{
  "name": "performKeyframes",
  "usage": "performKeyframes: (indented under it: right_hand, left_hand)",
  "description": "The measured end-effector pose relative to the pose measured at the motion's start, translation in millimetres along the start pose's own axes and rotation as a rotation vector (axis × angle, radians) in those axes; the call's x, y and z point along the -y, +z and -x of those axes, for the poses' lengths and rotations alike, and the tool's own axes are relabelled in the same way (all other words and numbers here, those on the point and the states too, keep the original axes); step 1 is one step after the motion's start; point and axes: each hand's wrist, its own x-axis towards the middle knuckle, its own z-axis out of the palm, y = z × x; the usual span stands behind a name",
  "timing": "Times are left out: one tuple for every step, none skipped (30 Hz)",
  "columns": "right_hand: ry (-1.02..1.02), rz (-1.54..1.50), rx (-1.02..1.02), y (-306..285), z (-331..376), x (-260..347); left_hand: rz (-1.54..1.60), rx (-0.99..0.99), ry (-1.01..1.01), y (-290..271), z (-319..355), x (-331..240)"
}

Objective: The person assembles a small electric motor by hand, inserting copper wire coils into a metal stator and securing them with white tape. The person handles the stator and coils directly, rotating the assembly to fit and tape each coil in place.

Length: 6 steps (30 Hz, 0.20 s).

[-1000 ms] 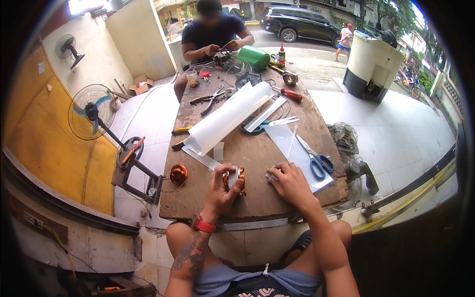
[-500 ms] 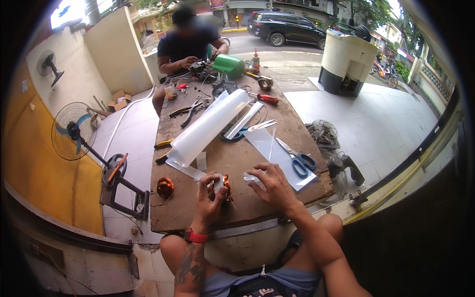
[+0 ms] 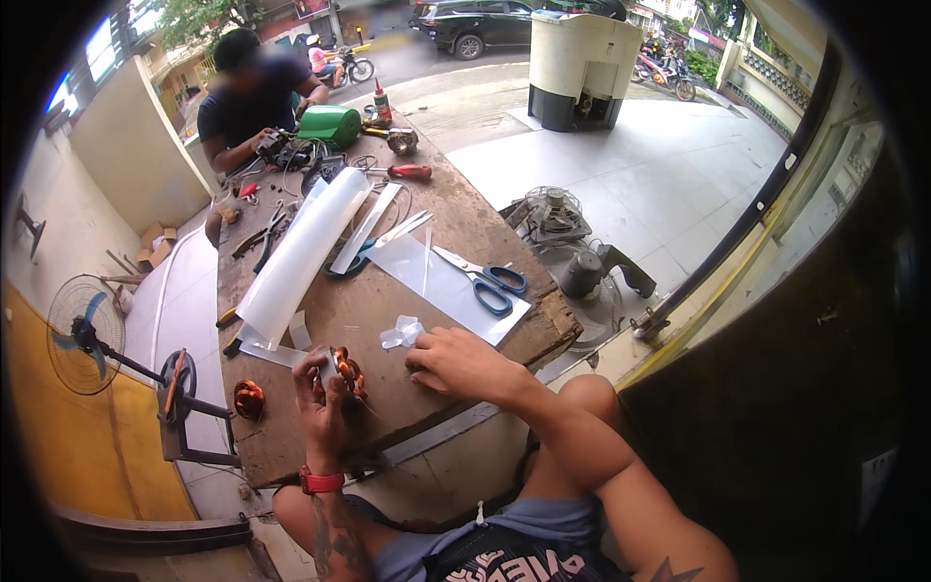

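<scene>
My left hand (image 3: 322, 396) is closed around a motor stator (image 3: 351, 374) with orange-copper windings, held upright just above the near part of the wooden workbench (image 3: 388, 407). A grey metal face of the stator shows between the fingers. My right hand (image 3: 454, 363) rests low over the bench with bent fingers, thumb and forefinger apart. Just beyond its fingertips lie several small translucent plastic pieces (image 3: 401, 332), and the forefinger is close to them. Another copper-wound coil (image 3: 249, 399) lies near the bench's left edge.
A roll of clear plastic sheet (image 3: 305, 262) lies lengthwise on the bench. Blue-handled scissors (image 3: 490, 283) rest on a flat plastic sheet (image 3: 436, 276), with a second pair (image 3: 398, 231) beyond. A person (image 3: 247, 107) works at the far end. A stand fan (image 3: 85, 335) stands left.
The view has swung right, so things sit further left. My right hand has moved off the small plastic pieces, which now lie spread on the bench. My left hand keeps holding the stator.
</scene>
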Motion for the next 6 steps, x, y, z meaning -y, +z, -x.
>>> performKeyframes:
  right_hand:
    - [0.006,0.005,0.005,-7,2,3]
    - [0.026,0.017,0.043,-17,1,7]
    - [0.080,-0.073,-0.092,-33,0,9]
    - [-0.005,-0.117,-0.376,-58,4,9]
    - [-0.013,-0.287,-0.722,-84,10,16]
    - [0.120,-0.336,-0.978,-112,23,30]
  left_hand:
    - [-0.003,0.004,0.008,3,0,1]
    - [-0.008,0.007,0.018,3,-2,1]
    - [-0.030,0.002,0.049,1,-3,0]
    - [0.002,0.008,0.015,0,-5,0]
    - [0.016,0.004,-0.002,0,-4,1]
    - [0.036,-0.005,-0.016,-1,-2,2]
